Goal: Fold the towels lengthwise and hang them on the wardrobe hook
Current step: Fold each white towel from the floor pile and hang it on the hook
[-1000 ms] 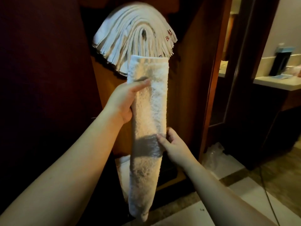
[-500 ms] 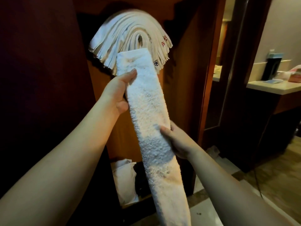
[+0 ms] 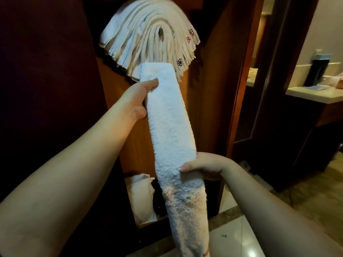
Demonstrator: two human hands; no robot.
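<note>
Dark wooden wardrobe (image 3: pixel 207 108) filling the view, with a thick fan of folded towels (image 3: pixel 148 34) draped over a hidden hook at the top. Long white towel (image 3: pixel 170 127), folded into 1 narrow strip, slanting from just below that fan down toward the tiled floor (image 3: pixel 237 238). Left hand (image 3: pixel 137 101) gripping its upper edge, right hand (image 3: pixel 206 164) pinching it lower down, well apart

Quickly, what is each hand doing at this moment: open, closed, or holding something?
Left hand: grips the folded towel near its top end.
Right hand: grips the same towel lower down, thumb on its front.
</note>
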